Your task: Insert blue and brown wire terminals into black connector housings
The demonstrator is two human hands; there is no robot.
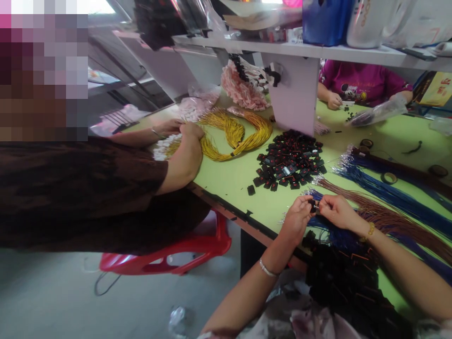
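Observation:
My left hand (297, 217) pinches a small black plastic connector housing (312, 205) over the green table's near edge. Closed close beside it, my right hand (337, 212) has its fingertips at the housing, on what looks like the thin end of a wire; the wire itself is too small to make out well. Under and beyond my hands lie bundles of blue wires (374, 186) and brown wires (406, 228) with metal-tipped ends. A pile of black connector housings (293, 157) spreads out ahead of my left hand.
To the left a co-worker's hands (190, 132) handle yellow wires (240, 134). Another person (363, 82) sits across the table. A shelf (268, 46) spans overhead on a white upright panel (294, 96). More black pieces (346, 278) lie near my lap. A red stool (165, 256) stands at left.

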